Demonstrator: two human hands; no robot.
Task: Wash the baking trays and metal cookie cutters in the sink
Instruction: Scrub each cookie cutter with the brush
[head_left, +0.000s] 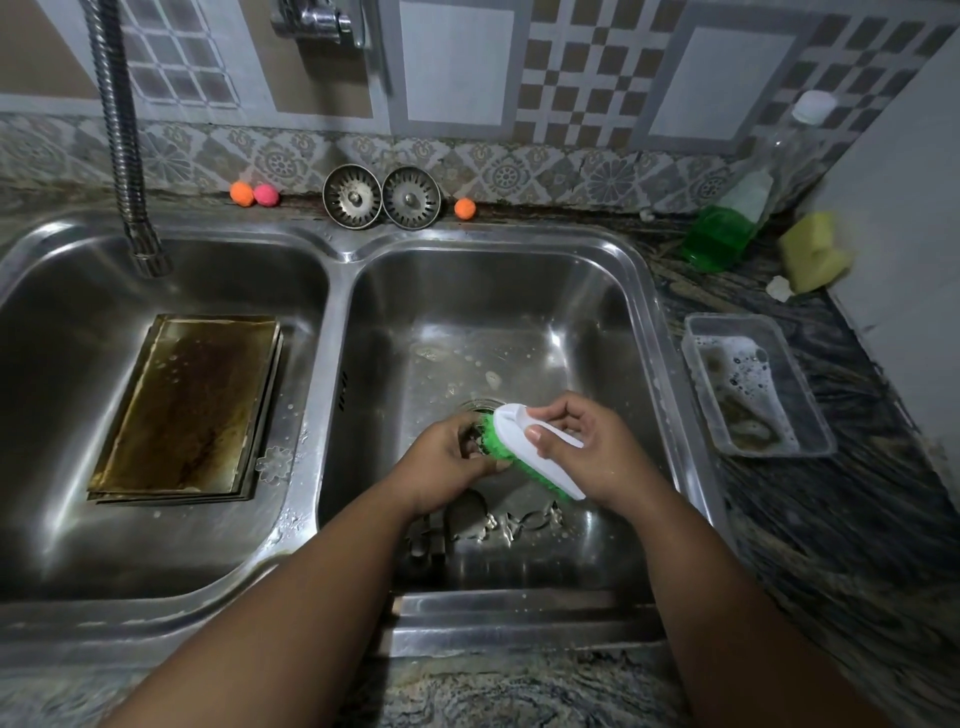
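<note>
green-bristled brush (537, 457), gripped in the curled fingers of the right hand (584, 449), touches a metal cutter (474, 448) pinched by the left hand (444, 465).

A home kitchen: a stainless-steel double-basin sink (332, 249) set in a dark veined stone surface (857, 519), patterned wall tiles (587, 78) behind, a clear bottle of green dish liquid (727, 228) and a yellow sponge (813, 252) alongside.
</note>
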